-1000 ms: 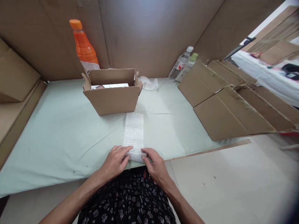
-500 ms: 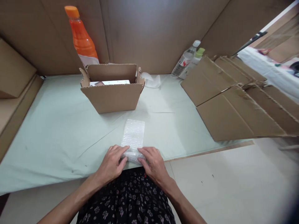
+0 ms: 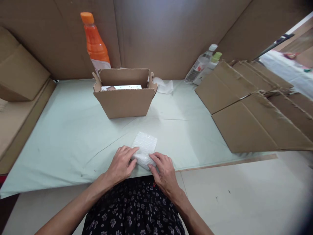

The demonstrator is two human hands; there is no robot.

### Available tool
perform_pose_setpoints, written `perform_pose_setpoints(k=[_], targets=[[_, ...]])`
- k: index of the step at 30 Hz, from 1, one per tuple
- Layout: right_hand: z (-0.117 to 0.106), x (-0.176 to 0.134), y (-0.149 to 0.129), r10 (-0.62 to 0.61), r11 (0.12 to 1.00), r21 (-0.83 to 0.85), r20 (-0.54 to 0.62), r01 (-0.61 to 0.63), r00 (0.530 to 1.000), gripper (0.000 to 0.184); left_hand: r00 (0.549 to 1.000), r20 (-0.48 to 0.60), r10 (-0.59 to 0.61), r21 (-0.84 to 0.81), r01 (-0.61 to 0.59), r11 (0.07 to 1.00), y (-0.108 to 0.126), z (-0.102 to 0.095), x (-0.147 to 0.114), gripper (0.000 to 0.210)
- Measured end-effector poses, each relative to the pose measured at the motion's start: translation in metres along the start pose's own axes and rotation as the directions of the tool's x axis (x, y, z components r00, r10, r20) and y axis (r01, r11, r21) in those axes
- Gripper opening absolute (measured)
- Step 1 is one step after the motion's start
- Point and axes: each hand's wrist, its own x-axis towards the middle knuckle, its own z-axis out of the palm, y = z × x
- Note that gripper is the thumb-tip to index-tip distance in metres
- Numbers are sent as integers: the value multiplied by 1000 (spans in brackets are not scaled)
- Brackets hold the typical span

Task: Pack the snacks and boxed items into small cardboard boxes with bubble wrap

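A strip of bubble wrap (image 3: 145,142) lies near the front edge of the table, its near end rolled into a small bundle. My left hand (image 3: 123,163) grips the left end of the roll between thumb and fingers. At the right end, my right hand (image 3: 162,168) pinches it the same way. Whether anything is inside the roll cannot be made out. Behind the wrap stands an open cardboard box (image 3: 128,103) with a white flat item (image 3: 124,87) showing inside it.
Flat cardboard boxes (image 3: 246,127) lean in a row on the right. An orange bottle (image 3: 96,45) stands behind the open box, and two clear bottles (image 3: 198,69) lean at the back. White crumpled wrap (image 3: 166,86) lies beside the box. More cardboard (image 3: 24,68) is at left.
The flat part of the bubble wrap has become shorter as the roll moved up it, and the strip now lies slightly turned. Both hands stay on the roll. The whole view has shifted a little.
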Motion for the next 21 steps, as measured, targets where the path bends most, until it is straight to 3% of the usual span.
perform_pose_setpoints(k=[2, 4, 6, 7, 8, 9, 11, 13, 15, 18, 19, 21], targets=[[2, 3, -1, -21, 994, -107, -26, 18, 999, 33, 998, -34, -61, 11, 61, 998, -1, 2, 14, 37], [7, 11, 1, -45, 986, -161, 20, 47, 999, 31, 989, -98, -111, 15, 113, 994, -2, 5, 22, 38], [13, 22, 4, -6, 991, -137, 34, 11, 999, 24, 962, -180, -204, -108, 187, 976, -1, 6, 21, 44], [15, 27, 5, 38, 996, -84, 10, -37, 999, 23, 934, -206, -293, -249, 240, 938, 1, 7, 18, 48], [17, 31, 5, 97, 995, -4, -21, -97, 995, 23, 894, -193, -405, -435, 292, 852, 3, 7, 13, 51], [18, 33, 5, 161, 983, 97, -39, -156, 986, 24, 850, -131, -511, -628, 327, 706, 7, 7, 9, 54], [17, 34, 0, 248, 917, 317, 19, -241, 969, 26, 806, 79, -587, -881, 332, 338, 16, 8, 2, 56], [15, 30, -6, 255, 840, 465, 115, -279, 960, 26, 811, 212, -546, -954, 294, 66, 26, 10, 0, 52], [11, 26, -10, 264, 818, 507, 89, -272, 960, 28, 811, 245, -531, -967, 246, -71, 34, 13, 3, 46], [6, 22, -11, 359, 786, 534, 13, -310, 933, 53, 804, 259, -535, -966, 222, -135, 40, 17, 6, 45], [6, 21, -10, 367, 746, 573, 73, -340, 927, 58, 802, 258, -538, -966, 225, -128, 40, 18, 6, 45], [6, 20, -10, 317, 655, 640, 250, -402, 915, 50, 790, 234, -567, -969, 236, -71, 39, 20, 5, 43]])
